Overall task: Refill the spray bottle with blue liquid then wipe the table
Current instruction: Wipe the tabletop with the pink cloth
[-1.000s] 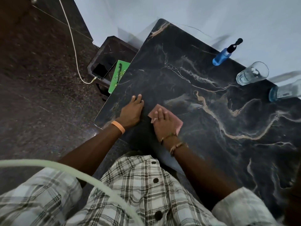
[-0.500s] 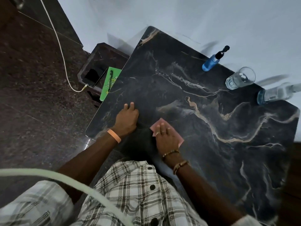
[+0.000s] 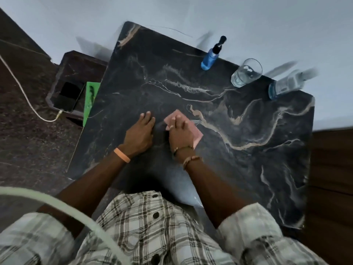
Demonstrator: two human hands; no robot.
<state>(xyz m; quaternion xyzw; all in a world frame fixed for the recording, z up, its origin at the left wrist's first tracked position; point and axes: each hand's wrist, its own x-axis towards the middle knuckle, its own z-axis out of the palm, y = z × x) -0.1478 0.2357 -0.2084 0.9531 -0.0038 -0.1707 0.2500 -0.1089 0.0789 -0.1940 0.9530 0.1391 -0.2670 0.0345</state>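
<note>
My right hand [image 3: 180,133] presses flat on a pink cloth [image 3: 196,133] near the front left of the black marble table [image 3: 248,169]. Beside it, my left hand [image 3: 140,133] rests flat on the tabletop with fingers straight, holding nothing. The blue spray bottle [image 3: 210,58] with a black nozzle stands at the table's far edge against the wall. To its right stand a clear glass [image 3: 245,73] and a clear bottle [image 3: 284,86] with a little blue liquid at its base.
A low dark side table [image 3: 76,64] stands left of the marble table, with a black phone [image 3: 68,96] on a white charging cable [image 3: 23,94] and a green booklet [image 3: 90,100]. A wooden surface [image 3: 332,169] borders the right side.
The camera view has shifted, so the table sits further right in the frame. My right hand has slid the cloth a little forward and right. My left hand stays flat on the table.
</note>
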